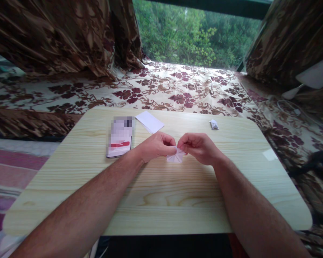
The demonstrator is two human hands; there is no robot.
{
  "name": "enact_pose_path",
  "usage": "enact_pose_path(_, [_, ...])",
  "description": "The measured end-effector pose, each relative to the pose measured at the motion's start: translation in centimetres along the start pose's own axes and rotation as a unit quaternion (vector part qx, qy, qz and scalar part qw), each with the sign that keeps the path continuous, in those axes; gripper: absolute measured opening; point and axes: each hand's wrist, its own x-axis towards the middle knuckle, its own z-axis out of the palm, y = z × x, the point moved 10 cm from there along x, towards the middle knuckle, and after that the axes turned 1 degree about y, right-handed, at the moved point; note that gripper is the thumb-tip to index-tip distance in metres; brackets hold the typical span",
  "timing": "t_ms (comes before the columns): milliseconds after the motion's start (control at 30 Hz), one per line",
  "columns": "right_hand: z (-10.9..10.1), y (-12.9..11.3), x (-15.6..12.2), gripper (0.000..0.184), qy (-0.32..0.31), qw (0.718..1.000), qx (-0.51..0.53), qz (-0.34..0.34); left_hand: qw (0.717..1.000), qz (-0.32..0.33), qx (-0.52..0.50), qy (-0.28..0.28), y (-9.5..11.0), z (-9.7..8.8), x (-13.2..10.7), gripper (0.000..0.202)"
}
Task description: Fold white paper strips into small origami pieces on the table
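A small creased piece of white paper (175, 157) is held between my two hands over the middle of the wooden table (177, 190). Fold lines fan out across its face. My left hand (159, 145) pinches its upper left part between thumb and fingers. On the other side, my right hand (198, 146) grips the upper right edge with thumb and forefinger. The fingertips of both hands come close together at the paper's top, and they cover part of it.
Left of my hands lies a phone (121, 136), its screen partly blurred. White paper sheets (150, 121) lie behind my left hand. A small folded paper piece (214, 124) sits at the back right, and a white patch (270, 154) is near the right edge. Floral cloth (183, 86) borders the table.
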Motion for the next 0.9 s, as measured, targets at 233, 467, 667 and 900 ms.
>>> enact_pose_path(233, [0.17, -0.33, -0.04, 0.013, -0.01, 1.0, -0.001, -0.002, 1.0, -0.003, 0.006, 0.002, -0.08, 0.11, -0.03, 0.009])
enact_pose_path(467, [0.08, -0.75, -0.14, 0.015, -0.012, 1.0, -0.009, -0.007, 1.0, -0.006, 0.015, -0.009, 0.07, 0.32, -0.13, 0.009])
enact_pose_path(667, [0.15, -0.67, -0.21, 0.012, -0.014, 1.0, -0.018, -0.01, 0.999, -0.002, 0.033, -0.027, -0.24, 0.43, -0.03, 0.009])
enact_pose_path(900, [0.25, -0.65, -0.22, 0.009, -0.013, 0.999, -0.052, -0.003, 0.998, 0.005, 0.064, -0.019, -0.31, 0.48, -0.01, 0.012])
